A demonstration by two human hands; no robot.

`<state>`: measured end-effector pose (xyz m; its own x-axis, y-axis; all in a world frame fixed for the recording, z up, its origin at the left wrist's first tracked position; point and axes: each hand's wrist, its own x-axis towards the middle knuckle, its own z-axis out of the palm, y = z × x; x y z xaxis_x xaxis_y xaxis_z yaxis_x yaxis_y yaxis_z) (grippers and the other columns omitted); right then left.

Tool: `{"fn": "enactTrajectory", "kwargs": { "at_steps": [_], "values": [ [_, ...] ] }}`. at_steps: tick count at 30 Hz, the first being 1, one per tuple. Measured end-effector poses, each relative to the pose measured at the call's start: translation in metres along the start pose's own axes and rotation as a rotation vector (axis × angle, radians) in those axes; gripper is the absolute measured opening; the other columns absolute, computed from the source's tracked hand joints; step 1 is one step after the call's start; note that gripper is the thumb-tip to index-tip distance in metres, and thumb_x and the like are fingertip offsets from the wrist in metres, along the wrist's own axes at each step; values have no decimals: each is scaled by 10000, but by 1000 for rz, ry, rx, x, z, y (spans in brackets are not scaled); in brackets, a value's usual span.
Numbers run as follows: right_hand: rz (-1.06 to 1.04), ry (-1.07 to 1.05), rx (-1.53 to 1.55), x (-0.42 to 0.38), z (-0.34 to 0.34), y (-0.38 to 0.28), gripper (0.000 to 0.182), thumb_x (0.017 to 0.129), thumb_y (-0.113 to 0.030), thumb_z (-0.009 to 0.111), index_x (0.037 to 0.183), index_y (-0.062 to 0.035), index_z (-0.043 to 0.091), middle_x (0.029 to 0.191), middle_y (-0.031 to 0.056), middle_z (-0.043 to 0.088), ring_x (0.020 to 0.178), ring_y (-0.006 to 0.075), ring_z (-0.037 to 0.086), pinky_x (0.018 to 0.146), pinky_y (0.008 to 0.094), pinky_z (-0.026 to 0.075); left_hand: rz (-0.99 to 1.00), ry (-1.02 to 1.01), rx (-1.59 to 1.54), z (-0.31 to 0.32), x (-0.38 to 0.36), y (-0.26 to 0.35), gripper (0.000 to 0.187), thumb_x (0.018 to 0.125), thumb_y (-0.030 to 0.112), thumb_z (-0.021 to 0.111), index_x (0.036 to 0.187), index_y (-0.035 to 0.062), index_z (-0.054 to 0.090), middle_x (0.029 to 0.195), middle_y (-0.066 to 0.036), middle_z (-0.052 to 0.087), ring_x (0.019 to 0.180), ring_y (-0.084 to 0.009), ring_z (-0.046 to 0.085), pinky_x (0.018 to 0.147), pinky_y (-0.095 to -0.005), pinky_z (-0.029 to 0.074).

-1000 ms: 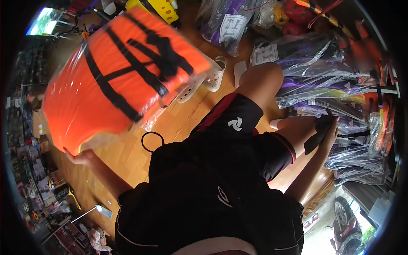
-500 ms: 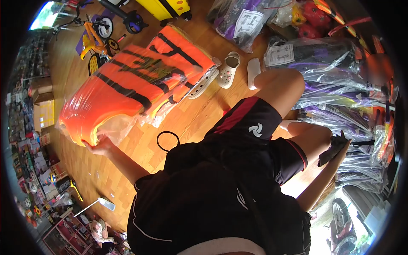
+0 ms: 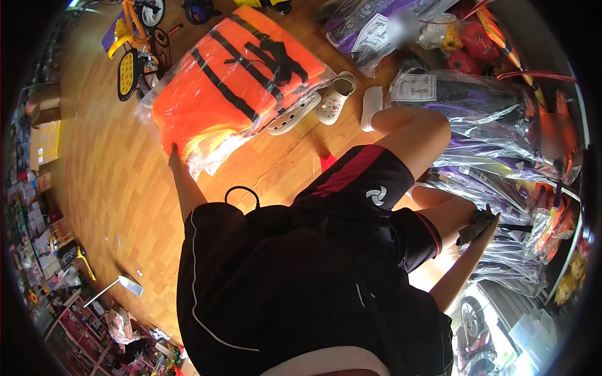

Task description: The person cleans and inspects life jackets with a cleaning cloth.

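Observation:
An orange life jacket (image 3: 232,69) with black straps, in clear plastic wrapping, lies over the wooden floor. My left hand (image 3: 176,159) is closed on its near lower corner, with the fingertips partly hidden by the orange material. Beside the jacket's right edge stand two pale clogs (image 3: 335,100), one partly covered by the wrapping. My right hand (image 3: 489,229) is by my knee, its fingers around a crumpled dark grey cloth (image 3: 471,232). Bagged purple and black goods lie just beyond that hand.
Plastic-wrapped bundles (image 3: 483,119) are piled along the right side. An orange children's bike (image 3: 147,44) stands at the upper left. Crowded shelves (image 3: 44,232) and a cardboard box (image 3: 46,144) line the left. A thin black loop (image 3: 241,190) shows by my shirt.
The near end of the life jacket has swung right and toward the clogs, so it looks shorter and more bunched. My left hand has moved up with it. My right hand keeps the cloth.

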<state>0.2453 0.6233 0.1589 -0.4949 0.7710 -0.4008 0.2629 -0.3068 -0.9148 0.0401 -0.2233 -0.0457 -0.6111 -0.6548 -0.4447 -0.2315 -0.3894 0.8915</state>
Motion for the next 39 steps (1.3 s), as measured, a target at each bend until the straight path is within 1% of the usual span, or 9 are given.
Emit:
{"fn": "enactTrajectory", "kwargs": {
  "at_steps": [6,10,13,16,21,25,27,31,39],
  "values": [
    [3,117,-29,2,0,12,512,842,-449,418,1016,10,565,739,83,580,655,180,564,645,287,477,-230,18,500,-16,32,-75,609,701,483,618,1031,-21,531,889,-129,565,706,-252,556,514,-375,461],
    [20,189,-136,11,-15,22,456,833,-422,445,953,-15,613,741,78,598,642,151,556,638,265,470,-180,1034,1361,5,65,-122,1076,609,440,639,1333,114,-86,1303,-318,146,1165,-398,305,881,-516,315],
    [-12,302,-247,-2,3,10,432,819,-399,477,884,-2,635,735,72,609,656,134,548,658,241,440,414,239,1820,70,-36,-68,863,697,385,573,1351,167,54,1308,-313,151,1137,-397,350,848,-531,347],
    [-107,364,-300,-13,5,8,388,792,-348,538,826,25,638,741,67,619,691,129,544,691,238,411,416,-522,1782,100,6,-104,730,729,374,527,1326,126,188,1288,-327,183,1130,-409,356,877,-465,363],
    [-200,518,-456,-5,-17,36,480,746,-457,560,777,18,625,733,120,624,659,207,590,645,308,445,152,-498,2375,212,-71,-61,440,712,355,556,1068,96,550,1043,-215,542,986,-306,531,769,-420,455],
    [-50,728,-787,-30,-2,10,622,674,-625,490,839,-44,635,837,180,611,834,347,569,729,390,438,473,-505,2259,283,-77,-72,328,739,352,530,920,90,610,961,-150,595,905,-274,579,692,-412,480],
    [97,720,-1047,-37,5,-2,594,680,-613,485,859,-68,639,847,176,612,842,329,576,742,387,443,1272,-830,2055,332,-73,-88,313,754,295,508,921,42,589,844,-206,594,804,-349,579,648,-420,471],
    [136,557,-1165,-31,10,-14,524,708,-545,490,874,-72,640,861,175,611,862,304,582,745,383,447,1042,-1065,1143,445,-291,-15,365,809,355,460,872,16,578,787,-207,586,767,-365,562,647,-419,447],
    [187,495,-1027,-14,-13,-1,521,694,-576,486,824,-100,654,852,161,617,851,290,587,752,372,440,1378,-1093,1557,517,-383,-57,261,764,265,544,866,29,589,879,-170,601,825,-332,573,704,-416,448]
  ]
}}
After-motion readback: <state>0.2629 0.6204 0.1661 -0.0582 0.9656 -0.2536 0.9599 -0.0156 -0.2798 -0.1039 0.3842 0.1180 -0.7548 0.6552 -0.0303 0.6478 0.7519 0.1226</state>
